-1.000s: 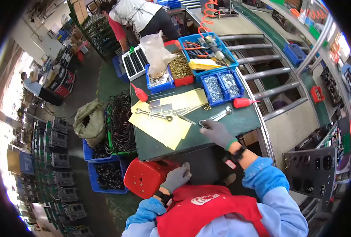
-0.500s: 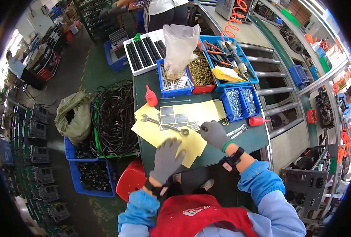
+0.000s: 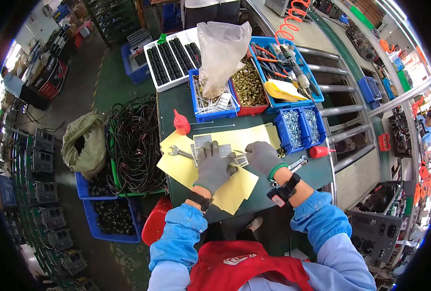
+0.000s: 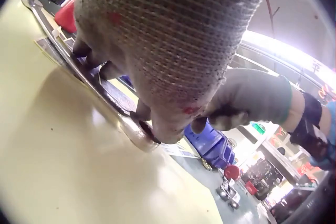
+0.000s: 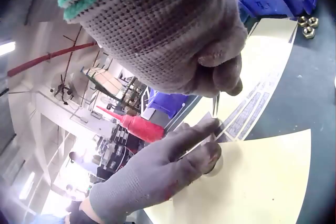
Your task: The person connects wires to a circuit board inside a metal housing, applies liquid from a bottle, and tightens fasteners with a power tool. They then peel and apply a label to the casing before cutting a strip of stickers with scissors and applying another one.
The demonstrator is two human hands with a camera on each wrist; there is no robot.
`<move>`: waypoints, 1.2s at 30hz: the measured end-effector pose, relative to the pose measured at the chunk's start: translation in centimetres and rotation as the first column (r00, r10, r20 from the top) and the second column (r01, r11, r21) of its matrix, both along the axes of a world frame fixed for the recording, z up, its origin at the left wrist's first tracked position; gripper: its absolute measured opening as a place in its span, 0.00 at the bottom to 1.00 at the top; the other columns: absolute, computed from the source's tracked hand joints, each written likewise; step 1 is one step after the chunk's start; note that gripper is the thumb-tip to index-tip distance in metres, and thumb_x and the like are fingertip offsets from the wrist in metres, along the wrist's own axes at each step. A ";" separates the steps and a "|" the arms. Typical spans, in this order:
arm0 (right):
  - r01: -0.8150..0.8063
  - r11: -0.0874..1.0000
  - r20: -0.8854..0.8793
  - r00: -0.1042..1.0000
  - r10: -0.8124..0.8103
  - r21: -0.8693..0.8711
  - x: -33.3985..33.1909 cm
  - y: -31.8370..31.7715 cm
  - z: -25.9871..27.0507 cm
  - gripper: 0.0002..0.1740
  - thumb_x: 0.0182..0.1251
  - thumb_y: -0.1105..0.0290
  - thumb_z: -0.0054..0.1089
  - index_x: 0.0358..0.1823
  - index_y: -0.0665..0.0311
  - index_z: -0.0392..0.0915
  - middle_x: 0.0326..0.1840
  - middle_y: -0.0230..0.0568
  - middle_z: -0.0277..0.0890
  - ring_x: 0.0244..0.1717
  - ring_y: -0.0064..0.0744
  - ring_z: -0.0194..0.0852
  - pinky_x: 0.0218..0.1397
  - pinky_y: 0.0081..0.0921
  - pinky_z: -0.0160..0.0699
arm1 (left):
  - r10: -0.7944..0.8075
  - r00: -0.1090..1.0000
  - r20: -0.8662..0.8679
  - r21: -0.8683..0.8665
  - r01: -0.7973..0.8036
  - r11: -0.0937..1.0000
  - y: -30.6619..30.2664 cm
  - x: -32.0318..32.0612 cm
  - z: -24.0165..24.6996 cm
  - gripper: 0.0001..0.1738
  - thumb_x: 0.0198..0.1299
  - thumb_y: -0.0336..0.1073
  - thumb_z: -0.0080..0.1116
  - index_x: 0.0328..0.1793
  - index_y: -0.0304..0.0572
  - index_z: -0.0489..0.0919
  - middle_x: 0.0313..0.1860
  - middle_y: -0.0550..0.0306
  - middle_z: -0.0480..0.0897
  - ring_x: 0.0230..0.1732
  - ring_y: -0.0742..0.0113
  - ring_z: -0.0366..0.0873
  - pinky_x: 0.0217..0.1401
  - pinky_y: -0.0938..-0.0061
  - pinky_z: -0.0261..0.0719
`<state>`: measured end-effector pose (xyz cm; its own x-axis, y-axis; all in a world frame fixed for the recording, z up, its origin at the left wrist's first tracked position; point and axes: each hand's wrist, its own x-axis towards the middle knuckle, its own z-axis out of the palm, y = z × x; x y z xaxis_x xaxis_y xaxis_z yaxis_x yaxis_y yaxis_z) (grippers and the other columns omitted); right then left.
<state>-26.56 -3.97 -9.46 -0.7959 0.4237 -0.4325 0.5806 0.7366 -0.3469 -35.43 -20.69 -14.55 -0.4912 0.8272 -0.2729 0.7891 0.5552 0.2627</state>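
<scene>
Green bench (image 3: 173, 104): left hand (image 3: 214, 167) moved onto wrench (image 3: 177, 152), pressing flat; right hand (image 3: 261, 157) pinches thin tool (image 5: 215, 106) (kind unclear).

- The left hand (image 3: 214, 165), gloved in grey, is laid palm down, its fingers stretched forward and pressed down.
- The right hand (image 3: 262, 157), gloved alike, is held just beside it with fingers curled; a thin tool (image 5: 215, 107) is pinched between thumb and forefinger.
- Both forearms, sleeved in blue, are reached forward with elbows bent.
</scene>
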 end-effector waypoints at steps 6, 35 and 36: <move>0.208 0.939 0.120 0.976 -0.182 -0.273 -1.3 1.3 0.1 0.17 0.64 0.63 0.57 0.48 0.64 0.87 0.43 0.53 0.87 0.43 0.52 0.86 0.53 0.41 0.83 | -0.006 1.000 0.012 0.011 0.006 1.000 0.0 -0.1 -0.6 0.31 0.63 0.64 0.59 0.73 0.79 0.77 0.83 0.30 0.57 0.84 0.30 0.47 0.84 0.40 0.41; 0.297 0.706 -0.106 0.878 -0.466 -0.643 -2.6 -2.3 2.2 0.11 0.62 0.70 0.63 0.39 0.72 0.87 0.30 0.42 0.84 0.29 0.29 0.81 0.35 0.28 0.80 | 0.178 0.978 0.112 -0.247 -0.147 0.958 3.0 4.6 -0.9 0.27 0.70 0.48 0.49 0.74 0.53 0.69 0.40 0.58 0.90 0.42 0.52 0.88 0.44 0.52 0.75; 0.280 0.697 -0.140 0.866 -0.481 -0.660 -2.3 -2.3 3.3 0.12 0.62 0.70 0.63 0.40 0.72 0.87 0.29 0.40 0.83 0.28 0.27 0.80 0.33 0.27 0.79 | 0.166 0.976 0.143 -0.266 -0.123 0.956 3.0 4.4 -0.8 0.37 0.71 0.46 0.48 0.86 0.55 0.59 0.42 0.58 0.90 0.43 0.52 0.88 0.47 0.52 0.75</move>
<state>-28.88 -6.32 -6.18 -0.7495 0.4479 -0.4875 0.5654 0.0501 -0.8233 -31.05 -17.70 -15.31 -0.5320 0.6434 -0.5505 0.6542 0.7250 0.2151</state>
